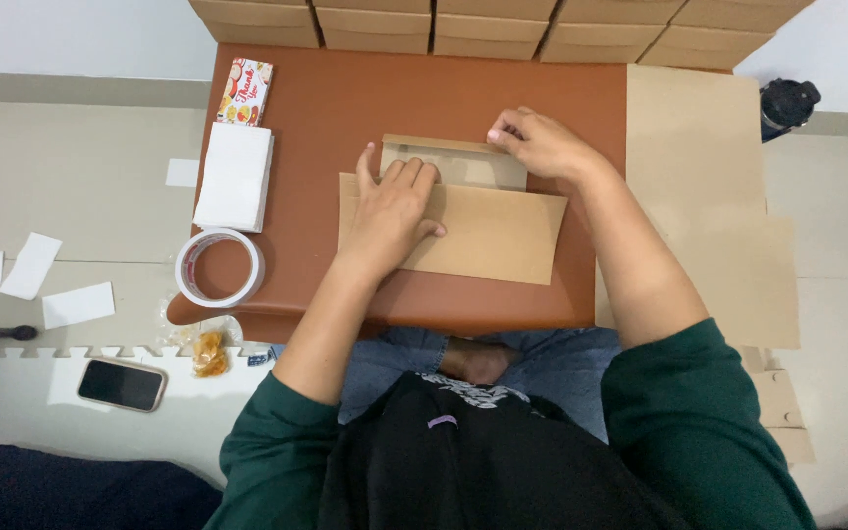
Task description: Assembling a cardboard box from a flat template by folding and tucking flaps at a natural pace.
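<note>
Mid-desk [326,108], the left hand [395,206] presses flat, fingers spread, on a kraft cardboard box blank [498,236]. The right hand [542,145] pinches its raised flap [453,157] toward the far edge.

A flat brown cardboard box blank [488,236] lies under the left grip [395,201], its far flap [458,162] folded upright, pinched by the right grip [532,142].

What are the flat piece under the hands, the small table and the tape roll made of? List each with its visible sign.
Flat piece: kraft cardboard by its look, matte brown, with crisp fold lines.
Small table: possibly leatherette or laminate, a smooth reddish-brown surface with rounded edge; the look leaves it open.
Tape roll: likely double-sided tape, a white ring with a red-trimmed rim.
</note>
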